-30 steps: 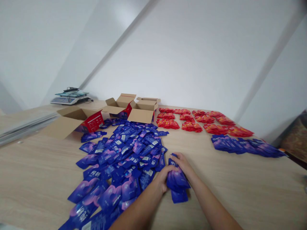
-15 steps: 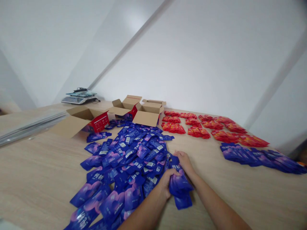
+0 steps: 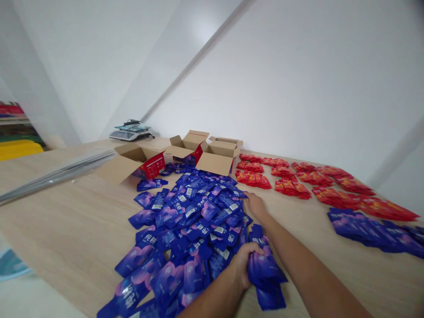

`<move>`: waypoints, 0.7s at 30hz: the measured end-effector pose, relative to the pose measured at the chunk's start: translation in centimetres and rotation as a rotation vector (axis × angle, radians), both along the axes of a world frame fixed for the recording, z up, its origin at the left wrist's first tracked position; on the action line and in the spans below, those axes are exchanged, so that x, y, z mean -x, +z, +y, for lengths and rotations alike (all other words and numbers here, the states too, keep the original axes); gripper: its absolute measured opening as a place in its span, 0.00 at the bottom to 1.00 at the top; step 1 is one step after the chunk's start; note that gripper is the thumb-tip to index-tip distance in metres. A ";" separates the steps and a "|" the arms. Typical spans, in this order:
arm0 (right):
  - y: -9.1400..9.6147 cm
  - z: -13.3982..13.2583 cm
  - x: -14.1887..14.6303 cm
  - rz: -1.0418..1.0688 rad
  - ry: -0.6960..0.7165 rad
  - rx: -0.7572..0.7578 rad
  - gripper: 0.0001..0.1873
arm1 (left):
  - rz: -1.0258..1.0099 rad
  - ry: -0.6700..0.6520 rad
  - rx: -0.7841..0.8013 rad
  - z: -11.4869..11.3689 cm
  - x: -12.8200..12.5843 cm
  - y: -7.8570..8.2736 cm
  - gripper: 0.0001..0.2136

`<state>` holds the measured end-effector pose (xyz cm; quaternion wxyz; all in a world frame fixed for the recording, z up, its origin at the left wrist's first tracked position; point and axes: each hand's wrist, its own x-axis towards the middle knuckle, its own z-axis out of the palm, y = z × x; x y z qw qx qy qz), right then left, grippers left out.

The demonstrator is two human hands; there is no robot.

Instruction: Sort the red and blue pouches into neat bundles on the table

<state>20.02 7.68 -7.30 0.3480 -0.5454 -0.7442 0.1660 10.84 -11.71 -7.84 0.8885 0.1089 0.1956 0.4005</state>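
Note:
A big loose heap of blue-purple sachets (image 3: 192, 221) covers the middle of the wooden table (image 3: 66, 221). My left hand (image 3: 243, 265) is closed round a stack of blue sachets (image 3: 266, 276) at the heap's near right edge. My right hand (image 3: 254, 204) reaches out to the far right edge of the heap, its fingers resting on a sachet there; whether they grip it is not visible.
Three open cardboard boxes (image 3: 212, 159) stand behind the heap. Rows of red sachets (image 3: 298, 181) lie at the back right, and a row of blue sachets (image 3: 374, 232) lies nearer on the right. A weighing scale (image 3: 130, 131) sits far left by the wall.
My right hand has let go of the stack and moved away to the heap's far right edge. My left hand keeps the stack. The camera has turned left.

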 end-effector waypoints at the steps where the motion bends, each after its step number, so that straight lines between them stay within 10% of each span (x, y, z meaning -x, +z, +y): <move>1: -0.2 -0.7 -0.6 -0.002 -0.004 -0.003 0.19 | -0.009 0.006 -0.004 0.0 0.0 0.1 0.17; 12: 1.5 -10.3 -10.8 0.183 -0.203 0.041 0.13 | 0.073 0.026 -0.042 -0.1 -0.1 1.7 0.15; 17: 5.0 -14.9 -11.7 0.372 0.026 0.041 0.09 | 0.070 -0.004 -0.035 -0.3 0.0 2.2 0.14; 21: 6.9 -17.1 -8.6 0.057 0.265 -0.104 0.13 | 0.071 -0.058 -0.040 -0.5 -0.1 2.4 0.17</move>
